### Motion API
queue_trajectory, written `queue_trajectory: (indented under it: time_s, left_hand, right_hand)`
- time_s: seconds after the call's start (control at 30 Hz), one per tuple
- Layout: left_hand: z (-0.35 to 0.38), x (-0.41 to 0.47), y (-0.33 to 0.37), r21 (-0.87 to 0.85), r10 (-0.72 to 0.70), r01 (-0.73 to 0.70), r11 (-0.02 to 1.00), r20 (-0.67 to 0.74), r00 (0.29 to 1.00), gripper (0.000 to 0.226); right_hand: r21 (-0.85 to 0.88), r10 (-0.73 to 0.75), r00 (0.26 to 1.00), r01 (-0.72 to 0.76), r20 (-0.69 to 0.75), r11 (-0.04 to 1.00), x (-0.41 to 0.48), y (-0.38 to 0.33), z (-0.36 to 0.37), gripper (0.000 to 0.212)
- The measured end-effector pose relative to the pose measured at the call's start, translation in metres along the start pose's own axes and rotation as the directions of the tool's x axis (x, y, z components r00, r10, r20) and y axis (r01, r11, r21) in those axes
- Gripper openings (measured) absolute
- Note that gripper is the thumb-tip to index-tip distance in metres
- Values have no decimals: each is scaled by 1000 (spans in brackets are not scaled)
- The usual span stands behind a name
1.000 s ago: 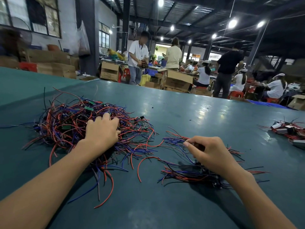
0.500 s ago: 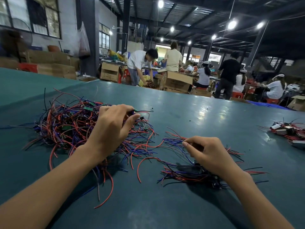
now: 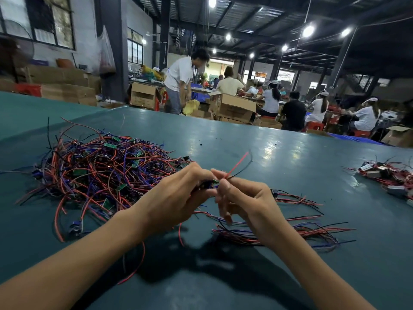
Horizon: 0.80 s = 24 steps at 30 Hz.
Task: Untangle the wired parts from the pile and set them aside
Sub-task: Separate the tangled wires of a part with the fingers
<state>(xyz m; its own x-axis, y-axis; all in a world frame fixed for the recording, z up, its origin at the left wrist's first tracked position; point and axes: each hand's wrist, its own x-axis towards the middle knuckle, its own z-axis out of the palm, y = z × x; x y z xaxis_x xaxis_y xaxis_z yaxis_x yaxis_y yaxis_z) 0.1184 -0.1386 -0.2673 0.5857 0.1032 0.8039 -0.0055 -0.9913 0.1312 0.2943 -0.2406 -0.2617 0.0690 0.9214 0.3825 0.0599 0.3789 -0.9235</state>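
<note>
Wired part (image 3: pixel 209 185) was held above the counter (image 3: pixel 257 151), between the pile (image 3: pixel 100 171) and a smaller bunch (image 3: pixel 308 231), the left hand (image 3: pixel 176 199) with its grip curled round the body, the right hand (image 3: pixel 248 203) pinching its wires

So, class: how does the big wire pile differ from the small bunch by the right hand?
The big pile is a heaped tangle; the small bunch lies flat, wires mostly parallel. Green boards show in the big pile, none plainly in the small bunch. Both have red, blue, black wires.
</note>
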Motion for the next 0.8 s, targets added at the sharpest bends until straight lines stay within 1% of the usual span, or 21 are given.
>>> queue_trajectory:
  time_s: [0.03, 0.07, 0.1, 0.17, 0.27, 0.33, 0.43, 0.53, 0.67, 0.73, 0.8]
  left_hand:
    - [2, 0, 0, 4, -15, 15, 1000, 12, 1000, 24]
    - [3, -1, 1, 12, -32, 31, 999, 20, 999, 23]
    - [5, -1, 1, 26, -45, 44, 999, 19, 999, 23]
    - [7, -2, 2, 58, -70, 70, 996, 2, 998, 25]
    - [7, 0, 4, 49, -130, 131, 990, -25, 991, 25]
    - [4, 1, 3, 34, -171, 172, 985, -40, 985, 22]
    - [-4, 1, -1, 5, -219, 219, 976, -25, 975, 21]
    - [-10, 1, -4, 4, -227, 227, 974, -5, 974, 22]
    - [-7, 1, -1, -23, -231, 232, 973, 30, 972, 22]
    - [-7, 0, -2, -44, -231, 234, 971, 69, 970, 23]
    - [-8, -2, -5, -16, -212, 215, 976, 112, 971, 23]
  right_hand:
    - [105, 22, 1000, -20, -20, 994, 1, 1, 3, 26]
    - [174, 32, 999, -24, -41, 985, 2, 3, 4, 31]
    - [201, 30, 997, -16, -65, 979, 2, 4, 5, 33]
    - [195, 22, 993, 1, -120, 981, 3, 6, 6, 34]
    - [211, 58, 973, -10, -223, 977, 6, 7, 4, 28]
    - [239, 86, 952, -14, -294, 971, 8, 4, -2, 21]
    - [250, 108, 909, -5, -402, 968, 10, -3, -19, 14]
    - [195, 90, 875, 5, -476, 981, 11, -5, -35, 14]
    - [79, 37, 863, 3, -504, 997, 10, 0, -40, 18]
    - [-49, -27, 849, 2, -528, 999, 10, 3, -42, 21]
    - [-265, -144, 824, -8, -548, 964, 9, 6, -42, 28]
